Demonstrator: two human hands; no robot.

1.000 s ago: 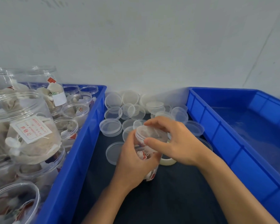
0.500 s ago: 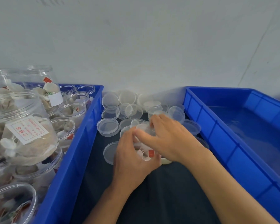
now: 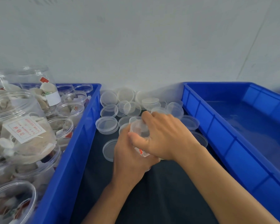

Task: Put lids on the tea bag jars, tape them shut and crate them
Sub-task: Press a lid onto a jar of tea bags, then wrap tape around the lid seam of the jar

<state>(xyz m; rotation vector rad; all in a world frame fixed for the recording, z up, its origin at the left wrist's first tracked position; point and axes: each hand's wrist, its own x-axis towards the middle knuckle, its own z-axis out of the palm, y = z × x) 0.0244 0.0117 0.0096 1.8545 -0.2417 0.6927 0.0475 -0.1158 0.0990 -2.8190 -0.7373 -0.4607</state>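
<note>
So the jar (image 3: 140, 153) in play sits between both hands over the dark mat (image 3: 152, 191), with a clear lid (image 3: 138, 129) on its mouth. The left hand (image 3: 129, 159) is wrapped around the body from below, and the right hand (image 3: 165, 138) has thumb and fingers curled over the lid's rim — looks like it's being twisted or pressed on, though I can't tell if it's fully seated. Some tea bags with a red tag peek out between the palms.

Progress-wise I'd call it very early. The blue crate on the right (image 3: 217, 135) has no jars in the part I can see, so nothing crated so far. The left crate (image 3: 81, 135) is packed with open jars of tea bags (image 3: 65, 126), all lidless as far as I can see. A pile of loose lids (image 3: 107, 125) waits at the back of the mat. No tape on this jar that I can make out — so taping and crating are left, then the whole pile.
</note>
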